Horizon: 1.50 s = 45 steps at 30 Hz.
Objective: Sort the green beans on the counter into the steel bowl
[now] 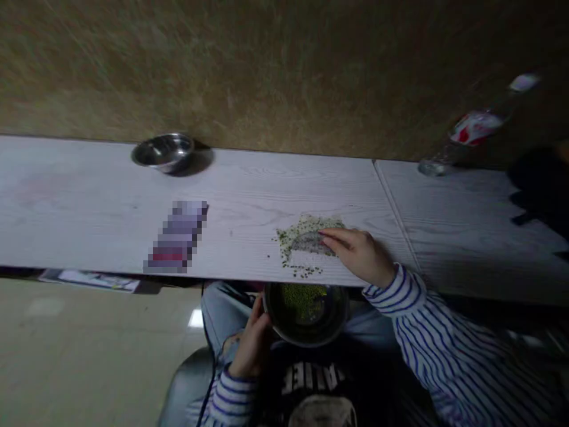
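My left hand [254, 339] grips the rim of a metal bowl [306, 344] held at my lap, under the table's front edge. Small green beans [297, 298] lie inside the bowl. My right hand [361, 254] is over the tabletop with thumb and fingers pinched together, at a greyish curved patch [306, 242]. Whether that patch is a thin sheet or a shadow, I cannot make out. Loose green beans [306, 225] are scattered around it, some close to the table edge.
A second metal bowl [164, 155] stands at the back left of the white table [240, 196]. Nearer lies a blurred-out flat rectangular object [180, 234]. A clear bottle [475, 129] with a red and white label stands at the back right, near a dark object [540, 190].
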{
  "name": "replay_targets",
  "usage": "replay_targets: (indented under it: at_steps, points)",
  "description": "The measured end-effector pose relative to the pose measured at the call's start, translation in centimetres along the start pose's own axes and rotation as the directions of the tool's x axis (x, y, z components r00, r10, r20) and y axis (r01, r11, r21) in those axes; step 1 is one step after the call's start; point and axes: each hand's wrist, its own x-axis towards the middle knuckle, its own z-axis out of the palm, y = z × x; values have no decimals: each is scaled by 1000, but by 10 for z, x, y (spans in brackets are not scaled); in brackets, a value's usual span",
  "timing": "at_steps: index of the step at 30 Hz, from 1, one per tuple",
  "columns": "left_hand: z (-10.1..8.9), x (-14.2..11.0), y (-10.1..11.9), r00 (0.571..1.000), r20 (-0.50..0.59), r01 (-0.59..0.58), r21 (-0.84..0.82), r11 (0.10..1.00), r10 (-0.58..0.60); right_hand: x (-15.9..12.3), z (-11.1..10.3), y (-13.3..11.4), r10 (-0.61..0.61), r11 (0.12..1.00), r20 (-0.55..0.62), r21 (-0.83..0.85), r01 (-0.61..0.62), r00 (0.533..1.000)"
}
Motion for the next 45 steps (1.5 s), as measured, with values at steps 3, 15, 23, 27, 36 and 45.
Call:
replay_targets:
  at_steps: [3,15,23,27,36,45]
  points:
    - [2,0,1,1000,18,3,13,1000,-3,-6,-9,-2,-19,1000,5,2,19,1000]
    - [15,-2,6,996,-82,27,18,999,-26,-48,-38,0,67,995,-13,-74,-68,998]
    - [6,4,-3,998,-69,8,40,999,-5,-59,-35,3,131,986,-21,-106,-132,991]
    - [10,2,0,999,-50,23,49,999,-21,-62,-35,0,147,986,1,-84,-146,989]
    - [8,2,-3,996,-84,32,24,999,-30,-64,-36,0,147,985,-3,-92,-147,989]
    - [8,1,-4,997,-72,27,29,999,-25,-62,-33,-4,160,983,4,-90,-159,987]
